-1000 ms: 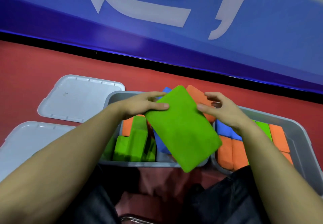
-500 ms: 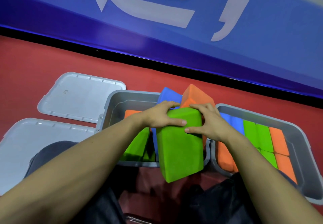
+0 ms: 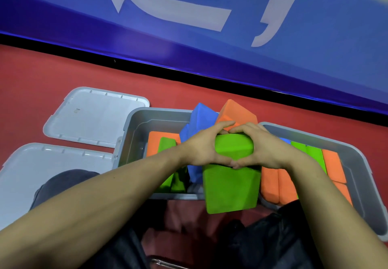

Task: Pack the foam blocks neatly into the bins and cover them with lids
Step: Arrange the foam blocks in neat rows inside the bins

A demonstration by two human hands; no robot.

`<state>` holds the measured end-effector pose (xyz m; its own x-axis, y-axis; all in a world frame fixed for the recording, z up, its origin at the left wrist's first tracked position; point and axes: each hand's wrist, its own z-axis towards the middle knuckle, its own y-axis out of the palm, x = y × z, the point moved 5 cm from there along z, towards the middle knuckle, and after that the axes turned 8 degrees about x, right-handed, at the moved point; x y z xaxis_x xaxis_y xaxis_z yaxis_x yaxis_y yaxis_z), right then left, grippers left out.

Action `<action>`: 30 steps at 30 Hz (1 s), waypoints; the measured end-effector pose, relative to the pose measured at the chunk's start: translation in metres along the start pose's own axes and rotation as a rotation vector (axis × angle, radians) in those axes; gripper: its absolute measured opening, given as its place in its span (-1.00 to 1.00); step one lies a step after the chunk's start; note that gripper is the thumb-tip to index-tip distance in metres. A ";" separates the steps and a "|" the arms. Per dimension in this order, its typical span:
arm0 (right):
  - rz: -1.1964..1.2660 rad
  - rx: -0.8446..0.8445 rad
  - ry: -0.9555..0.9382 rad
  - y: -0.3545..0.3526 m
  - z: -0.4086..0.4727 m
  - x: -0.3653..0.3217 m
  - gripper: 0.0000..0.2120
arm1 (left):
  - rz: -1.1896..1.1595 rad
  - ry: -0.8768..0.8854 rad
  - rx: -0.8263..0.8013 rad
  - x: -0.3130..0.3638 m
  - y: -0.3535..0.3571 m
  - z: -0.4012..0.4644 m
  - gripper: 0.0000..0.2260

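A big green foam block (image 3: 231, 186) stands on end at the near right corner of the left grey bin (image 3: 134, 134). My left hand (image 3: 199, 149) and my right hand (image 3: 266, 146) both grip its top, fingers and thumbs curled round it and touching each other. Behind it a blue block (image 3: 199, 119) and an orange block (image 3: 235, 112) stick up out of the bin. Smaller green and orange blocks lie in the bin's left part. The right grey bin (image 3: 361, 163) holds orange, green and blue blocks in rows.
Two grey lids lie on the red floor to the left: the far lid (image 3: 94, 117) and the near lid (image 3: 52, 174). A blue wall with white lettering runs behind the bins. My knees in dark trousers sit just in front of both bins.
The green block turned from tilted flat to standing on end and moved down to the bin's corner. Both hands slid onto its top and closed round it.
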<state>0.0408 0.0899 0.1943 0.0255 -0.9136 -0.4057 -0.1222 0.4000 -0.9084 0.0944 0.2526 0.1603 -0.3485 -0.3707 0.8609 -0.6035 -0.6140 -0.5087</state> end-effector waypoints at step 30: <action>0.038 0.017 -0.064 0.058 0.065 -0.120 -0.33 | -0.045 -0.651 0.415 -0.133 -0.105 -0.053 -0.43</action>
<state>0.0949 0.2273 0.1834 0.0842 -0.8914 -0.4453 -0.1073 0.4362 -0.8935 0.1660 0.4030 0.0993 0.2398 -0.5954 0.7668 -0.2436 -0.8015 -0.5461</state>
